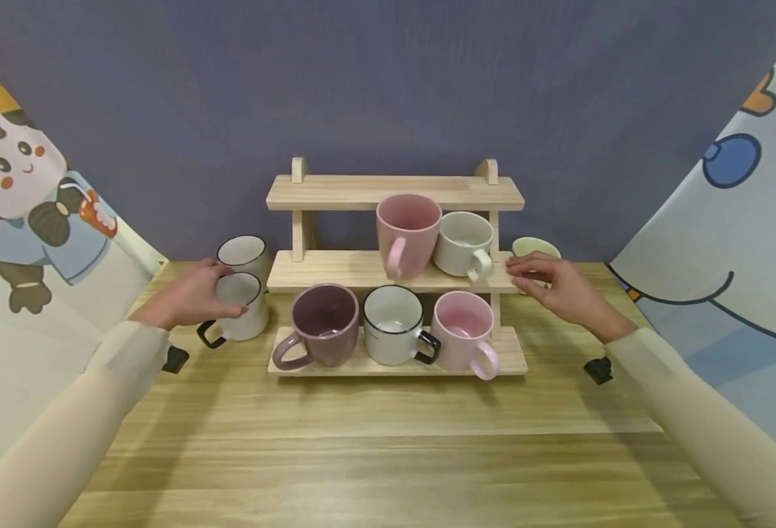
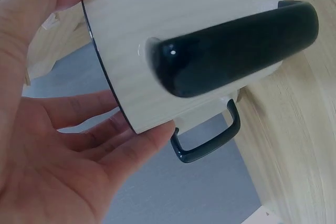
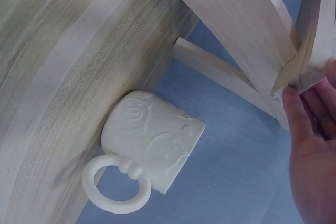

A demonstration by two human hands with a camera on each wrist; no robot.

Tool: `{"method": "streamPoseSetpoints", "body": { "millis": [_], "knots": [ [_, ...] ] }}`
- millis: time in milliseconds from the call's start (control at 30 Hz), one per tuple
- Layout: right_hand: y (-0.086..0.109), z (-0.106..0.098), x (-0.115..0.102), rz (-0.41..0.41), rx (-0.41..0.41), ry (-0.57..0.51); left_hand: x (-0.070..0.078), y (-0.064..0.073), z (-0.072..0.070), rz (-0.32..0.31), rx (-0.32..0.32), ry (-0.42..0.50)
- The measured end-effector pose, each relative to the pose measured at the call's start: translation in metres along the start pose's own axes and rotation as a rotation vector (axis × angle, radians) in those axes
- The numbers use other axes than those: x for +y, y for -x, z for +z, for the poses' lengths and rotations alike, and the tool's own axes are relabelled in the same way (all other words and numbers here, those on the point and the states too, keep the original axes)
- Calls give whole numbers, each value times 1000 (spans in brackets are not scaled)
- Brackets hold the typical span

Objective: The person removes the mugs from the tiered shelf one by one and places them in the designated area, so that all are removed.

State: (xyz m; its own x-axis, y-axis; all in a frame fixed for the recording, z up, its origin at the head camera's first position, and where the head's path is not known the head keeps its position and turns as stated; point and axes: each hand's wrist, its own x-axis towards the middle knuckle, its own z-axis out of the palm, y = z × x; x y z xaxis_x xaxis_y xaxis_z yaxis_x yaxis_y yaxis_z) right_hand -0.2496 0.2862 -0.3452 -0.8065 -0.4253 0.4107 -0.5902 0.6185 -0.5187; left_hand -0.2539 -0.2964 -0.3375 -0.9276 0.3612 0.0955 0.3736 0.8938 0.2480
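Pinching the black-handled mug [image 1: 253,325], the left grip [image 1: 196,295] should hold it level; the right grip [image 1: 565,288] pinches the middle shelf [image 1: 335,272].

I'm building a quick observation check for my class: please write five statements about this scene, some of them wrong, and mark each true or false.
1. The left hand holds a white mug with a black handle. True.
2. The right hand holds a mug by its handle. False: it touches the right end of the middle shelf.
3. Three mugs stand on the bottom shelf. True.
4. The ribbed cup is on the bottom shelf. False: it is on the middle one.
5. The pale cup with a ring handle stands on the table. True.
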Motion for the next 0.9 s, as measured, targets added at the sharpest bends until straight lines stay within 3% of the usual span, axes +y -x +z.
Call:
{"method": "streamPoseSetpoints", "body": {
  "millis": [900],
  "knots": [
    [1,-1,-2,8,2,-4,-9,5,-5,39,66,18]
  ]
}}
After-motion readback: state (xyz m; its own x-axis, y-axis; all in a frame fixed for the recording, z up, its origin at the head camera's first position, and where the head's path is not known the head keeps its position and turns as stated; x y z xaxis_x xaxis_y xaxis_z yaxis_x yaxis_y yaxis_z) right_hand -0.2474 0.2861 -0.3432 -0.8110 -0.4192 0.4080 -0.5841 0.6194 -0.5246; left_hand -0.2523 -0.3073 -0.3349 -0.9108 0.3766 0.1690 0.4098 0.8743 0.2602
